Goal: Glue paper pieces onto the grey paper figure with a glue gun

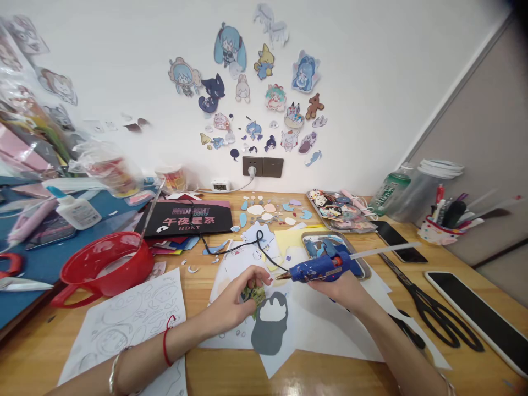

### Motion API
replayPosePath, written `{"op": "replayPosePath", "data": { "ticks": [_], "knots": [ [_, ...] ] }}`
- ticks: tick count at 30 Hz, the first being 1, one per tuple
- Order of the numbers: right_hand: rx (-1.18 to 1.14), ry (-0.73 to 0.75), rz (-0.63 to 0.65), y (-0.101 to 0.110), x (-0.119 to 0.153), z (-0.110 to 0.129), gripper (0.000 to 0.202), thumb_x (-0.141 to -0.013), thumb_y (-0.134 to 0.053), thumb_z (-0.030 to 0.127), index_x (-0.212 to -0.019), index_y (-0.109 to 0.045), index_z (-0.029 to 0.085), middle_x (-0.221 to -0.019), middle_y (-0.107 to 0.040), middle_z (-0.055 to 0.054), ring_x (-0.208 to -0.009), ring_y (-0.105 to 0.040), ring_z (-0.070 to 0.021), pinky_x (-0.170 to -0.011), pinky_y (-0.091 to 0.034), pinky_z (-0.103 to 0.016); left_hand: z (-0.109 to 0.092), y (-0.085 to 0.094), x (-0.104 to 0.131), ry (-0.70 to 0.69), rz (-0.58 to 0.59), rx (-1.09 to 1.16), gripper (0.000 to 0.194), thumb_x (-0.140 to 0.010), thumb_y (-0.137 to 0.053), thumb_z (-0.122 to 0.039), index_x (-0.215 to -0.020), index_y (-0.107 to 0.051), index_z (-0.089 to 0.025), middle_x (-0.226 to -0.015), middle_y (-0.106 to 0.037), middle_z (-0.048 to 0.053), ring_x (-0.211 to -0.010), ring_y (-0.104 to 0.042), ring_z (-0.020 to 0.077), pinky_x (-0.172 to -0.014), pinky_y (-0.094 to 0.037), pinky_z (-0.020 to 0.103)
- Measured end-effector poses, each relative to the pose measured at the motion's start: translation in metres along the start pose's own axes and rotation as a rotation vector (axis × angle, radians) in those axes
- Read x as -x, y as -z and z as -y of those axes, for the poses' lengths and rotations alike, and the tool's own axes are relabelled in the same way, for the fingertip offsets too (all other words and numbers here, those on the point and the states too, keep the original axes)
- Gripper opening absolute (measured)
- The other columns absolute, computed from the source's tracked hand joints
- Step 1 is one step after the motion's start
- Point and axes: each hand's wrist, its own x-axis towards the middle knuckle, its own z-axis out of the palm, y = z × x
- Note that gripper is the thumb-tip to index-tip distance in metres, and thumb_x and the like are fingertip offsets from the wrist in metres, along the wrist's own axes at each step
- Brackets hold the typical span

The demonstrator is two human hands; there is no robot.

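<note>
Gluing by hot-glue gun (319, 269) seems underway.
A green patterned piece (258, 297) is pinched in the curled left hand (236, 298); at three o'clock from it, the hot-glue gun is gripped by the right hand (345, 289). Steady aim seems called for.

Your blue glue gun (317, 269), approx. level, tip nr your small green pc (259, 295), grey cutout (268, 336) flat twd table's (225, 371) front edge

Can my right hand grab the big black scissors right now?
Probably not at once: the right hand is holding the blue glue gun. Otherwise the way looks free, as the scissors lie right of that hand with their handles uncovered.
</note>
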Motion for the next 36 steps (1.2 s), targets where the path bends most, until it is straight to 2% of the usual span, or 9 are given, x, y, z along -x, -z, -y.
{"op": "replayPosePath", "data": {
  "ticks": [8, 14, 17, 19, 23, 28, 30, 32, 36],
  "knots": [
    [0.024, 0.033, -0.009, -0.007, -0.001, 0.009, 0.007, -0.06, -0.055, 0.02, -0.063, -0.058, 0.026, -0.069, -0.064, -0.001, -0.081, -0.058, -0.0271, -0.086, -0.039, -0.044, 0.002, -0.002, 0.001, -0.012, -0.011, 0.067, 0.047, -0.055, -0.04, -0.007, -0.1, -0.047, -0.019, -0.095, -0.053, 0.003, -0.086, -0.044, 0.0173, -0.078, -0.037, 0.032],
    [0.021, -0.036, 0.099, -0.01, 0.0, 0.006, 0.011, -0.061, -0.059, 0.017, -0.068, -0.053, 0.023, -0.062, -0.056, 0.003, -0.061, -0.051, -0.017, -0.062, -0.041, -0.031, 0.007, -0.002, 0.0, 0.034, -0.038, 0.154, 0.033, -0.068, -0.045, -0.01, -0.1, -0.051, -0.017, -0.09, -0.053, 0.002, -0.081, -0.046, 0.0158, -0.072, -0.038, 0.028],
    [0.012, -0.083, 0.137, -0.012, 0.003, 0.005, 0.023, -0.059, -0.056, 0.01, -0.075, -0.046, 0.023, -0.058, -0.048, 0.007, -0.053, -0.043, -0.0116, -0.052, -0.034, -0.024, 0.009, 0.001, -0.002, 0.033, -0.035, 0.148, 0.022, -0.084, -0.043, -0.025, -0.1, -0.056, -0.016, -0.088, -0.056, 0.004, -0.079, -0.049, 0.017, -0.071, -0.039, 0.029],
    [0.008, -0.097, 0.166, -0.014, 0.004, 0.005, 0.027, -0.059, -0.056, 0.009, -0.079, -0.043, 0.023, -0.059, -0.046, 0.008, -0.052, -0.041, -0.0105, -0.05, -0.032, -0.023, 0.009, 0.002, -0.004, 0.017, -0.055, 0.136, 0.033, -0.091, -0.035, -0.035, -0.096, -0.061, -0.015, -0.091, -0.058, 0.006, -0.085, -0.051, 0.0187, -0.077, -0.039, 0.03],
    [0.011, -0.093, 0.2, -0.014, 0.004, 0.006, 0.028, -0.059, -0.057, 0.009, -0.079, -0.042, 0.023, -0.06, -0.046, 0.008, -0.054, -0.04, -0.0105, -0.051, -0.03, -0.022, -0.004, 0.003, -0.007, 0.002, -0.064, 0.077, 0.058, -0.096, -0.023, -0.041, -0.074, -0.069, -0.016, -0.096, -0.062, 0.007, -0.093, -0.053, 0.0198, -0.091, -0.035, 0.031],
    [0.008, -0.054, 0.194, -0.01, 0.004, 0.01, 0.026, -0.059, -0.056, 0.01, -0.077, -0.042, 0.023, -0.061, -0.044, 0.007, -0.055, -0.04, -0.0109, -0.052, -0.031, -0.023, -0.029, 0.002, -0.017, 0.056, -0.074, 0.019, 0.04, -0.087, -0.048, -0.045, -0.076, -0.073, -0.017, -0.088, -0.065, 0.006, -0.086, -0.058, 0.0191, -0.082, -0.041, 0.029],
    [0.01, -0.041, 0.191, -0.009, 0.005, 0.012, 0.025, -0.059, -0.056, 0.011, -0.076, -0.043, 0.023, -0.062, -0.044, 0.007, -0.056, -0.04, -0.0113, -0.053, -0.031, -0.024, -0.038, 0.001, -0.026, 0.12, -0.032, 0.032, 0.036, -0.081, -0.056, -0.047, -0.081, -0.073, -0.015, -0.082, -0.066, 0.006, -0.078, -0.058, 0.0183, -0.073, -0.043, 0.028],
    [0.016, -0.036, 0.199, -0.009, 0.007, 0.012, 0.024, -0.059, -0.056, 0.012, -0.077, -0.044, 0.023, -0.062, -0.045, 0.007, -0.056, -0.041, -0.0118, -0.052, -0.032, -0.023, -0.046, -0.001, -0.035, 0.183, 0.072, 0.039, 0.04, -0.079, -0.056, -0.049, -0.091, -0.071, -0.014, -0.078, -0.066, 0.004, -0.071, -0.057, 0.016, -0.066, -0.043, 0.026],
    [0.056, -0.048, 0.192, -0.009, 0.008, 0.007, 0.026, -0.06, -0.062, 0.016, -0.08, -0.046, 0.023, -0.063, -0.05, 0.006, -0.056, -0.045, -0.0133, -0.051, -0.035, -0.024, -0.056, -0.006, -0.048, 0.191, 0.216, -0.076, 0.036, -0.075, -0.062, -0.048, -0.081, -0.071, -0.013, -0.062, -0.057, -0.001, -0.055, -0.046, 0.01, -0.051, -0.035, 0.02]
  ]
}}
